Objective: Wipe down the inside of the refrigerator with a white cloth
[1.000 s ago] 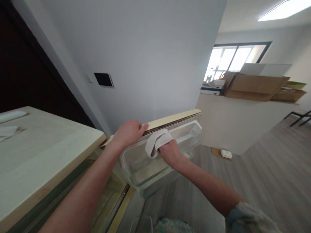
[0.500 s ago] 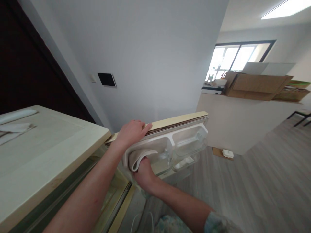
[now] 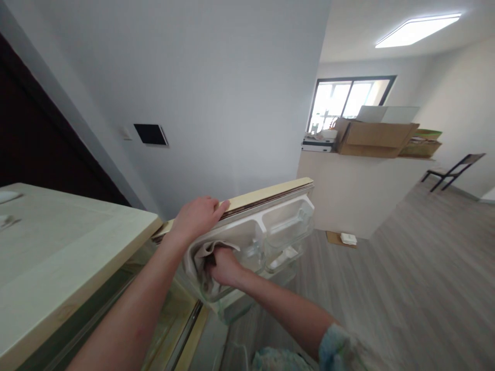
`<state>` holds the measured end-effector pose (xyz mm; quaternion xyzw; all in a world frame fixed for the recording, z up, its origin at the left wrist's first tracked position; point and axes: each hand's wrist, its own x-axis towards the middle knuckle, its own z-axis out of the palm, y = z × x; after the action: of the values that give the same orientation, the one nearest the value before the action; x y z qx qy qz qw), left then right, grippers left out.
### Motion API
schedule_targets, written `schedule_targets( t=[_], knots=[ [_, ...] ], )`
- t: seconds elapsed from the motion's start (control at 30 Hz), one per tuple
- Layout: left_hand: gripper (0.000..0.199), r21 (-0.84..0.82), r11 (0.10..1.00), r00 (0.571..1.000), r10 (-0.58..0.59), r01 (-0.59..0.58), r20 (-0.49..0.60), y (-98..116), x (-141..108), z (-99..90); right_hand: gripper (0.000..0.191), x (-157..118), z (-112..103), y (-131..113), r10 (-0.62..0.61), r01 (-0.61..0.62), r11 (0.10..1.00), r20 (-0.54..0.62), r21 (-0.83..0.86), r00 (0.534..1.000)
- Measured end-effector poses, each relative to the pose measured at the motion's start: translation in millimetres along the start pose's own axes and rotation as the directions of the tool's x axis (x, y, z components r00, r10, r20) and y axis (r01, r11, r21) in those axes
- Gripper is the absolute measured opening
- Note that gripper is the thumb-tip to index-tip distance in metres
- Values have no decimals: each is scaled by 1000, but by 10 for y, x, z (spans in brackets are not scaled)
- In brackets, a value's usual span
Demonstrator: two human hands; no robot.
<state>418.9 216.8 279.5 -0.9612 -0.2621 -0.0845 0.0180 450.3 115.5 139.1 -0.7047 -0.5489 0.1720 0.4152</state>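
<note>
My left hand (image 3: 199, 216) grips the top edge of an open refrigerator door (image 3: 270, 195), its fingers over the far side and its thumb lying along the edge. Down inside the upper door bin nearest the hinge is my right hand (image 3: 226, 265), closed on a greyish-beige cloth (image 3: 201, 262) bunched against the bin's left end. Its fingertips are hidden by the cloth. Beside it sits a second clear bin (image 3: 290, 221), and a small white item (image 3: 284, 256) lies in a lower shelf. The refrigerator body (image 3: 85, 232) stands at the left.
Behind the door rises a grey wall with a dark wall panel (image 3: 150, 134). A cardboard box (image 3: 377, 139) rests on a half-height wall to the right. Below, a white packet (image 3: 348, 238) lies on the wooden floor. Farther off stands a chair (image 3: 452, 170).
The cloth has gone from a folded roll to a looser bunch as my right hand pushes it into the bin's left end. My view has turned right; the left hand keeps its hold.
</note>
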Motion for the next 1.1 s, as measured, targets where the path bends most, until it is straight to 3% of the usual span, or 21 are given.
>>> schedule_targets(
  t=[0.1,0.17,0.23,0.3,0.37,0.47,0.53,0.6,0.7,0.77,0.83,0.9,0.97,1.03,1.1],
  knots=[
    [69,7,1000,1000,0,0,7,1,-10,-5,42,-38,-158,-143,-80,96,990,-151,102,985],
    [69,1,1000,1000,-1,1,7,-3,-10,-5,44,-71,-132,-107,-99,117,989,-182,92,978],
    [71,-4,1000,1000,-1,1,4,-8,-7,-3,40,-95,-55,9,-49,54,997,-84,55,995],
    [71,-7,1000,1000,-3,3,6,-10,-3,-1,32,-99,-24,126,81,-83,996,81,22,993],
    [71,-9,1000,1000,-6,7,11,-10,-3,0,27,-84,-96,187,165,-169,985,110,24,980],
    [70,-16,1000,1000,-7,7,11,-9,-8,-3,29,-56,-316,196,120,-96,983,-154,155,981],
    [70,-18,1000,1000,1,-1,2,-10,-15,-8,31,-58,-411,222,77,-21,974,-242,226,967],
    [70,-18,1000,1000,16,-16,-14,-13,-21,-14,31,-82,-416,286,85,-43,967,-157,250,984],
    [69,-15,1000,1000,24,-24,-16,-14,-22,-17,29,-122,-363,370,217,-210,959,-13,188,976],
    [68,-13,1000,1000,22,-22,-2,-11,-19,-17,27,-118,-377,370,247,-226,960,-120,167,962],
    [68,-6,1000,1000,23,-23,1,-7,-15,-16,28,-91,-439,348,194,-142,971,-285,193,939],
    [69,2,1000,1000,24,-24,-4,-7,-9,-14,29,-73,-516,351,171,-100,971,-342,215,924],
    [70,3,1000,1000,16,-16,-4,-10,-4,-11,32,-103,-587,395,208,-169,973,-279,160,937],
    [71,4,1000,1000,8,-8,-1,-14,0,-6,35,-190,-650,458,227,-234,972,-173,-17,958],
    [71,7,1000,1000,-1,1,-4,-16,2,-2,32,-303,-689,502,208,-218,947,-68,-236,976]
  ],
)
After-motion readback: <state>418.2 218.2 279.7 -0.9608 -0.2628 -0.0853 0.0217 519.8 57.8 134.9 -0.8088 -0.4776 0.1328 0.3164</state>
